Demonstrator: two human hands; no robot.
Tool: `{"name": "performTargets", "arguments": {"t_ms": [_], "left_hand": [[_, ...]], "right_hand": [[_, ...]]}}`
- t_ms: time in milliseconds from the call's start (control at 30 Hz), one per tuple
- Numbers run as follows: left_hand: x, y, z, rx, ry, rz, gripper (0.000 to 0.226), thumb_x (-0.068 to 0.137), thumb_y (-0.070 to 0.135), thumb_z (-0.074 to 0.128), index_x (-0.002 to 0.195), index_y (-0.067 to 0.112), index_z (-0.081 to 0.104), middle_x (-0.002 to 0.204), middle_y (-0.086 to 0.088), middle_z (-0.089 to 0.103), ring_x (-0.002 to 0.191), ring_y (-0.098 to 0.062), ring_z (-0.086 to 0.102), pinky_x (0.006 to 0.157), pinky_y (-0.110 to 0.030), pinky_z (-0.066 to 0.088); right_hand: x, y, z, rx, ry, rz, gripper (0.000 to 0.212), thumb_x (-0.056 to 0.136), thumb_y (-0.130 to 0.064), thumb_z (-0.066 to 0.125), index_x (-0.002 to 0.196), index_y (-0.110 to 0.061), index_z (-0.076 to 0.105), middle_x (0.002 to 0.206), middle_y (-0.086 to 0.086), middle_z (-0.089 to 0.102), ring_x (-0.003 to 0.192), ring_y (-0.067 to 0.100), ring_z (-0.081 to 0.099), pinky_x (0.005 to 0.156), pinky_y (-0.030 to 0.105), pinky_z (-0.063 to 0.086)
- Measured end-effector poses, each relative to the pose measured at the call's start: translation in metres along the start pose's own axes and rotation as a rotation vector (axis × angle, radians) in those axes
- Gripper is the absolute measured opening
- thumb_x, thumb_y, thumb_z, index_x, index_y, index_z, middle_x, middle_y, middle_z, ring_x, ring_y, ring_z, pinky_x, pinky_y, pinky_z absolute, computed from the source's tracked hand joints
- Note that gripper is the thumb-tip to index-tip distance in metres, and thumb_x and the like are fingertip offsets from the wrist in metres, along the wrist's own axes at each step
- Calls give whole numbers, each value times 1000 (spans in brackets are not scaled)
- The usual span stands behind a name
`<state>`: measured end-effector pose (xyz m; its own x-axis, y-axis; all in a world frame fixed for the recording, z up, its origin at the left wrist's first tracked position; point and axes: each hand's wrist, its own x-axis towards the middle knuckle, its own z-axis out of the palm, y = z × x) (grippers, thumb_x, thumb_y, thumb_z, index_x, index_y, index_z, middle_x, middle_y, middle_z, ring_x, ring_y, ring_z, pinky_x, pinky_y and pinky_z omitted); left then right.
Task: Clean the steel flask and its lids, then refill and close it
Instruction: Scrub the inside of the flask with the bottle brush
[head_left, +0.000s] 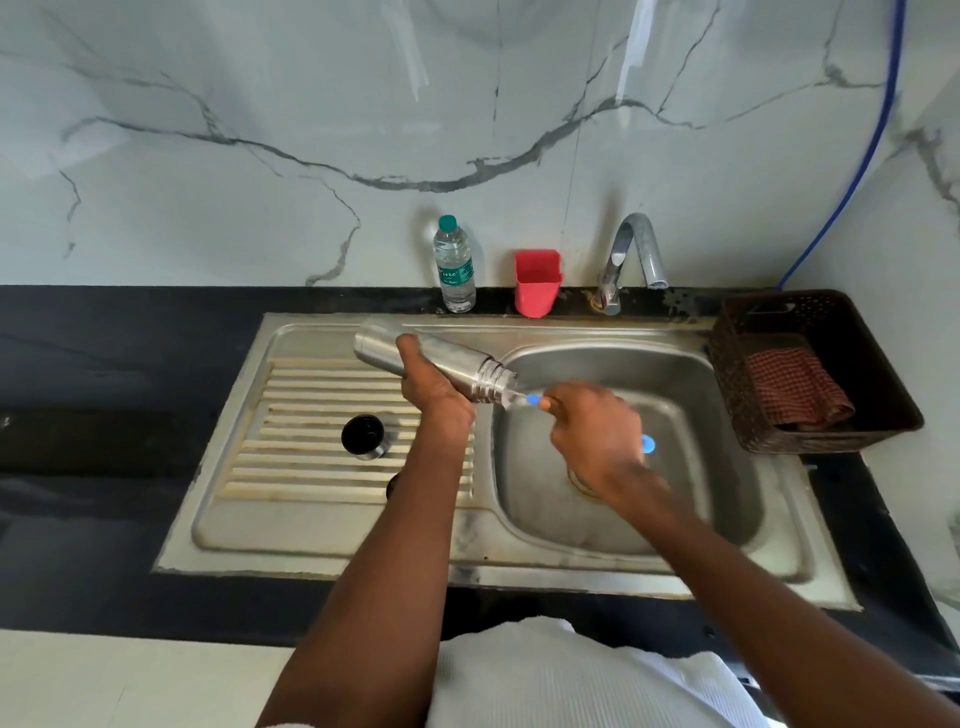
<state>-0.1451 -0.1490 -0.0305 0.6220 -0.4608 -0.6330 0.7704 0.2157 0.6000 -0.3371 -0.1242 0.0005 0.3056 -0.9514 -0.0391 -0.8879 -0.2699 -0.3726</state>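
Flask (447, 364) lies tilted in the gripping left hand (431, 384); the right hand (597, 436) grasps a blue brush (535, 400) at its mouth. Lid (363, 436) sits on the draining board left; bottle (455, 265), red cup (537, 283) and tap (631, 260) stand far, basket (737, 374) right.

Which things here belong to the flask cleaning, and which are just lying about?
In the job:
flask, held by left hand
brush, held by right hand at the flask's mouth
lid on the drainboard
sink
tap

Lying about:
water bottle
red cup
basket
checked cloth in it
blue hose
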Motion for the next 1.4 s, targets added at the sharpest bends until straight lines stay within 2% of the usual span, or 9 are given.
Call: {"name": "performTargets", "arguments": {"t_ms": [267, 433, 533, 733, 867, 967, 1133, 1200, 1400], "left_hand": [[8, 13, -1, 22, -75, 54, 48, 84, 39, 75, 116, 4, 66, 92, -17, 72, 80, -35, 73, 81, -54, 64], [-3, 4, -3, 38, -3, 38, 54, 81, 43, 78, 119, 7, 65, 108, -18, 76, 96, -38, 77, 83, -56, 65], [-10, -3, 3, 53, -15, 40, 64, 69, 47, 79, 116, 4, 67, 102, -18, 76, 99, -43, 76, 81, -60, 64], [2, 7, -4, 14, -125, 9, 62, 79, 43, 76, 123, 0, 65, 95, -21, 69, 83, -38, 72, 80, -56, 62], [1, 9, -2, -35, -21, 12, 56, 78, 43, 79, 117, 5, 68, 101, -17, 74, 95, -39, 77, 84, -60, 63], [-3, -2, 3, -33, -20, -2, 60, 75, 45, 80, 118, 5, 68, 111, -22, 76, 101, -42, 76, 85, -61, 63], [5, 8, 8, 7, -119, 22, 55, 84, 42, 74, 121, 2, 66, 93, -18, 72, 79, -34, 73, 72, -47, 64], [9, 18, 4, 4, -146, 12, 46, 88, 41, 71, 115, 5, 65, 89, -15, 69, 73, -31, 72, 68, -42, 62], [6, 12, 4, 2, -99, 30, 49, 82, 42, 76, 113, 5, 66, 92, -16, 72, 79, -34, 74, 79, -49, 64]], "right_hand": [[23, 9, -23, 911, -725, 463, 37, 108, -38, 50, 95, -10, 70, 56, -4, 41, 41, 6, 25, 37, 19, 17], [10, 1, -7, 90, -110, -195, 22, 97, -38, 68, 87, -18, 72, 78, 5, 71, 72, 23, 63, 58, 31, 36], [9, -11, -3, -71, -46, -186, 16, 97, -30, 58, 91, -18, 69, 90, 10, 71, 85, 36, 64, 64, 34, 37], [21, 10, -24, 904, -722, 391, 32, 107, -34, 50, 89, -11, 64, 59, -4, 39, 43, 9, 27, 40, 20, 20], [12, 10, -25, 55, -195, -146, 22, 102, -40, 59, 92, -24, 71, 84, -3, 67, 72, 20, 62, 62, 32, 45], [2, -10, -19, -132, 20, -147, 14, 97, -31, 57, 97, -25, 69, 95, -2, 69, 89, 29, 65, 66, 35, 44], [27, 6, -24, 941, -766, 521, 29, 105, -32, 49, 85, -16, 63, 56, -6, 35, 41, 8, 27, 39, 22, 22], [24, 19, -27, 1006, -860, 506, 32, 106, -36, 50, 91, -11, 64, 58, -5, 35, 40, 6, 23, 35, 19, 19], [11, -4, -3, 201, -52, -137, 18, 92, -35, 73, 82, -20, 70, 69, 1, 66, 65, 20, 59, 56, 30, 42]]}}
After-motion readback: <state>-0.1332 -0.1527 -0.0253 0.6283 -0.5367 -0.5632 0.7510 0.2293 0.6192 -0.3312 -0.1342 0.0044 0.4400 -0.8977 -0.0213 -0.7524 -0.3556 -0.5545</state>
